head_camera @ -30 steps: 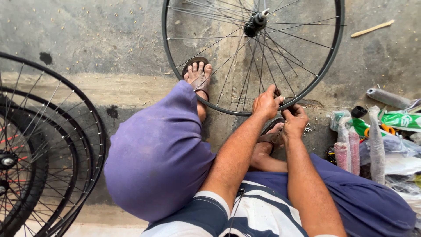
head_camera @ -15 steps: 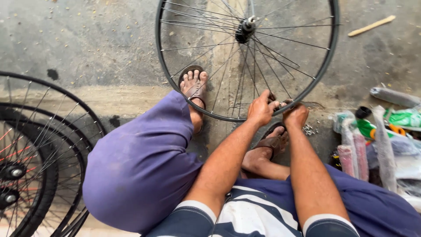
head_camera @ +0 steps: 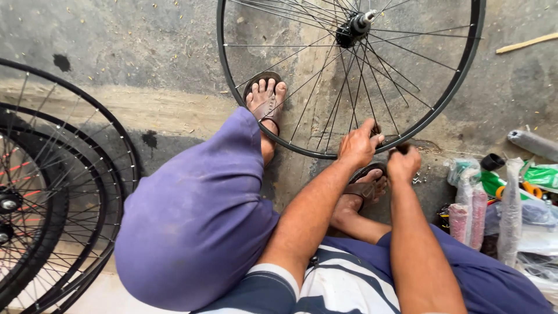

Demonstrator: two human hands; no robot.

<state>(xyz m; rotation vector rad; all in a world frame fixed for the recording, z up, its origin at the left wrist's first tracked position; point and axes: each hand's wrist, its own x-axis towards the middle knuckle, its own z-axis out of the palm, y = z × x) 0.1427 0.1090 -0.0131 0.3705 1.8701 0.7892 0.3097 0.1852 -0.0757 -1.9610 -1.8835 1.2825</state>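
Two hands, left hand [head_camera: 358, 145] pinching the rim and right hand [head_camera: 403, 163] clenched on a small tool, steady the light, stiff wheel [head_camera: 349, 75], best gripped by its rim.

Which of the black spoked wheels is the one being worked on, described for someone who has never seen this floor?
Start at the grey concrete floor and look to its top centre. There a black spoked bicycle wheel lies alone, silver hub showing. Unlike the stacked black wheels at the left edge, the left hand and right hand meet at its near rim.
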